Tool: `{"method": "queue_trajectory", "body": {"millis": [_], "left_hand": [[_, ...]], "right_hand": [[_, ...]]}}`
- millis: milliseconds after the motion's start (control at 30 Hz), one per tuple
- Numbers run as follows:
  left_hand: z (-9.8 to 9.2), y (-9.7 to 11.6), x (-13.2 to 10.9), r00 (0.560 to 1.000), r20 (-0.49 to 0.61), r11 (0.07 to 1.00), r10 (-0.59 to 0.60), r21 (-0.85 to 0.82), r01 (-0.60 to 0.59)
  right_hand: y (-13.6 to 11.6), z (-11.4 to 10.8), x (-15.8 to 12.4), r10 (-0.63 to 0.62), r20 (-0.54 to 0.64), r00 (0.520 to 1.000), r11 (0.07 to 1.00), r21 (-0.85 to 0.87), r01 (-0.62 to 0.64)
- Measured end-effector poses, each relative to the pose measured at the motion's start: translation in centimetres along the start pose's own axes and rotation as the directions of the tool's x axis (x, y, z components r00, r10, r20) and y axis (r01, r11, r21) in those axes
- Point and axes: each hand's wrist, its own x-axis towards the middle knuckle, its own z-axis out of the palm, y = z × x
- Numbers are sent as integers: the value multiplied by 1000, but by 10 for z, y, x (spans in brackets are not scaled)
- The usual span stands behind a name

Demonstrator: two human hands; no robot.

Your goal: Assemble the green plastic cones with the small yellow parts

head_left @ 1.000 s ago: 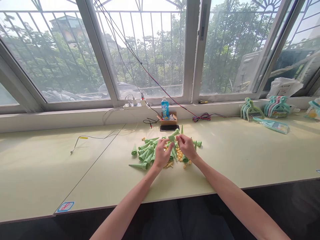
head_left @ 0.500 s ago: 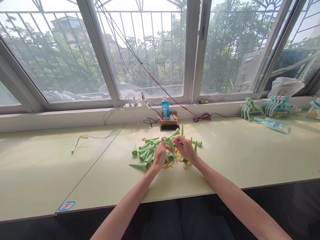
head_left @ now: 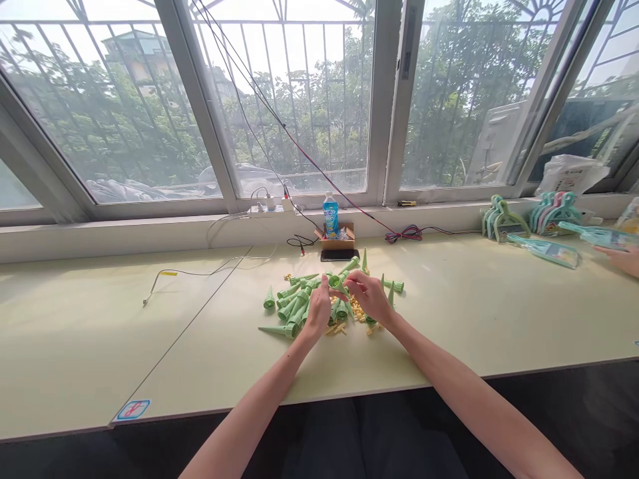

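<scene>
My left hand [head_left: 320, 305] is closed round a green plastic cone-shaped spike [head_left: 335, 283], its open round end tilted toward me. The fingers of my right hand [head_left: 368, 295] are pinched together at the right side of that spike; what lies between the fingertips is too small to make out. More green spikes [head_left: 298, 307] lie heaped around and left of my hands, and a few stand point up behind and to the right. Small yellow plastic pieces [head_left: 357, 310] are piled under my right hand, partly hidden by it.
Behind the heap are a phone [head_left: 340, 255] and a small carton [head_left: 329, 244] with a blue bottle [head_left: 330, 216]. Cables [head_left: 404, 233] run along the sill. At the right stand green dustpan-like items [head_left: 504, 219]; another person's hand [head_left: 622, 259] is near a light-blue item [head_left: 602, 235].
The spike in my left hand has tipped so its open end faces me more. At the far right, another person's hand has come into view with a light-blue item.
</scene>
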Motion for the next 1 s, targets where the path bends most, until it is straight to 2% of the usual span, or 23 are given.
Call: {"method": "queue_trajectory", "body": {"millis": [100, 433, 600, 800, 1000], "left_hand": [[-1, 2, 0, 994, 87, 997, -66, -37, 69], [-3, 4, 1, 991, 121, 998, -60, -29, 64], [0, -2, 3, 988, 155, 998, 26, -58, -17], [2, -9, 4, 982, 190, 999, -7, -30, 13], [3, -12, 3, 967, 221, 992, 126, -27, -123]], "right_hand": [[-2, -2, 0, 1, -7, 1000, 1000, -16, -2], [3, -3, 2, 60, -58, 996, 996, -56, -64], [5, -4, 2, 79, -106, 991, 989, -113, -91], [5, -4, 3, 76, -147, 986, 978, -183, -102], [6, -5, 4, 75, -151, 986, 969, -223, -108]]}}
